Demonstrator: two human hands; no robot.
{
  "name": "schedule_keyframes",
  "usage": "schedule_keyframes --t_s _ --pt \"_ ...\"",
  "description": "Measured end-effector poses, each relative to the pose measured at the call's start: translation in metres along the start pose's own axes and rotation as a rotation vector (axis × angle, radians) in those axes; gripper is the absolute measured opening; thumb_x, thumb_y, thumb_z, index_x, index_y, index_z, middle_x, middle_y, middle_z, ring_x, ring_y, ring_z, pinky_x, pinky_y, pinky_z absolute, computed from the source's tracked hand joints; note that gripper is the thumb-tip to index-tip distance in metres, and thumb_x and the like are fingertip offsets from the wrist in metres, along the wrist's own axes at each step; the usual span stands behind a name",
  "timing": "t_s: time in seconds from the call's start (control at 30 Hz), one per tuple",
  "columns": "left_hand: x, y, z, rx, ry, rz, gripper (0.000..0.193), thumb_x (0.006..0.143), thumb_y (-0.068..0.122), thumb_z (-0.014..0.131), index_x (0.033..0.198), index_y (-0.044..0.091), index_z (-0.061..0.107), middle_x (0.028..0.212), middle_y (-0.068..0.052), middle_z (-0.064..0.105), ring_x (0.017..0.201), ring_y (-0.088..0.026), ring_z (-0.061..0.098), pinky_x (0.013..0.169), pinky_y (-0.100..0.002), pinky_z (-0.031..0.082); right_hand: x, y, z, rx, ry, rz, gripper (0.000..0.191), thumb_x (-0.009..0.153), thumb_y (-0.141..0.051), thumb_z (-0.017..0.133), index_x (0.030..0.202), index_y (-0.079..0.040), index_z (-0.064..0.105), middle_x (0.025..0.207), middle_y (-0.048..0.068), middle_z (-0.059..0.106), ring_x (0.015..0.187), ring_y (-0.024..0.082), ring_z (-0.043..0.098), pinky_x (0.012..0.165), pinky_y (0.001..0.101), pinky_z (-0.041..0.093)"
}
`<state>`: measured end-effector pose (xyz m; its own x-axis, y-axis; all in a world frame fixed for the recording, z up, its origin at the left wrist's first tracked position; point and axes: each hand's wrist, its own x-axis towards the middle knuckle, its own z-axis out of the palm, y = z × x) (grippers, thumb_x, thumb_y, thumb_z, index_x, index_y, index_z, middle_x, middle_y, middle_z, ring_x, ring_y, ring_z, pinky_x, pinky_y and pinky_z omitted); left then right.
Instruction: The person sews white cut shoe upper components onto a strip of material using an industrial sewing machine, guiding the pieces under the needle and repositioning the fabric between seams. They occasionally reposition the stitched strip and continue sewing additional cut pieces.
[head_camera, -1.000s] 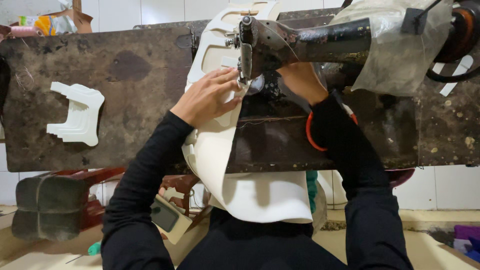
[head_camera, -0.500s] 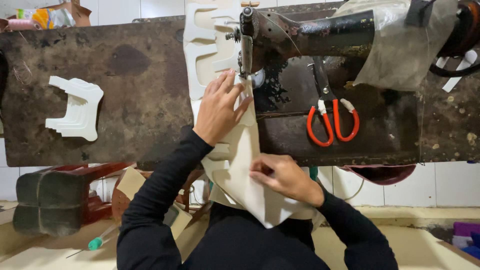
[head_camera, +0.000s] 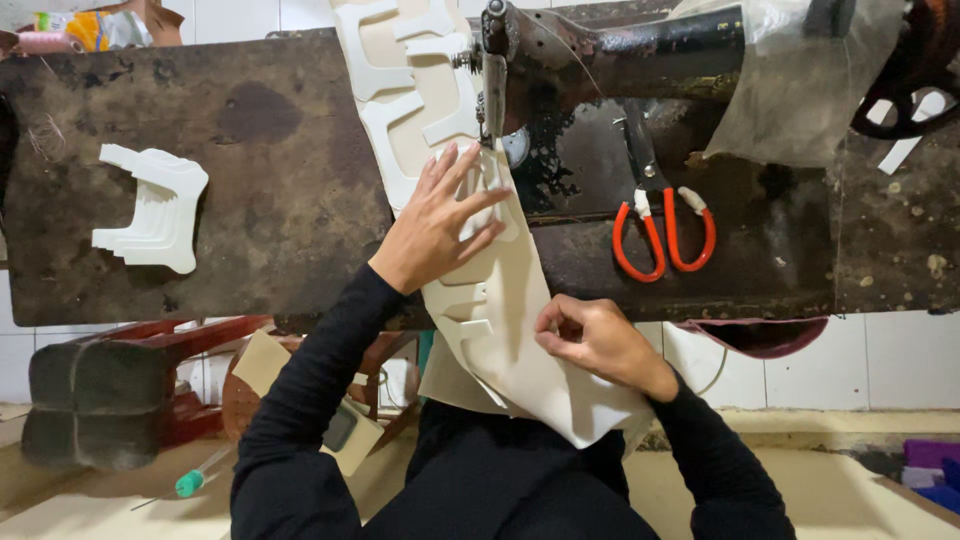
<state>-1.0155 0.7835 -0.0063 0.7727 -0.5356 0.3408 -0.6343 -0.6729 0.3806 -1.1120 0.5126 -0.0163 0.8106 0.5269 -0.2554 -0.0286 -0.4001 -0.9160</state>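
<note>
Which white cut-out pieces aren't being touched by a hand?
The stack of white cut-out pieces on the table's left lies alone; the others sit on the cream sheet under both hands.

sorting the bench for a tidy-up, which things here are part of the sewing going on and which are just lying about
In use:
left hand flat on the cream sheet
right hand pinching the sheet's near edge
sewing machine

Lying about:
red-handled scissors
stack of white cut pieces
green-handled tool on the floor

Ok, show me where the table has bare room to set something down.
Bare table lies between the stack of white cut pieces and the cream sheet under the left hand. Another patch lies right of the orange-handled scissors. It is crowded around the sewing machine.
</note>
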Motion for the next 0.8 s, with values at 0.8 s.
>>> schedule_keyframes --t_s 0.8 --pt "0.020 0.006 0.005 0.108 0.071 -0.137 0.045 0.093 0.036 0.075 0.129 0.009 0.064 0.140 -0.021 0.053 0.131 -0.038 0.052 0.117 -0.059 0.034 0.154 -0.024 -0.092 -0.739 0.280 -0.653 0.026 0.095 -0.012 0.069 0.120 -0.011 0.074 0.081 0.009 0.065 0.075 0.031 0.065 0.064 0.0438 0.052"
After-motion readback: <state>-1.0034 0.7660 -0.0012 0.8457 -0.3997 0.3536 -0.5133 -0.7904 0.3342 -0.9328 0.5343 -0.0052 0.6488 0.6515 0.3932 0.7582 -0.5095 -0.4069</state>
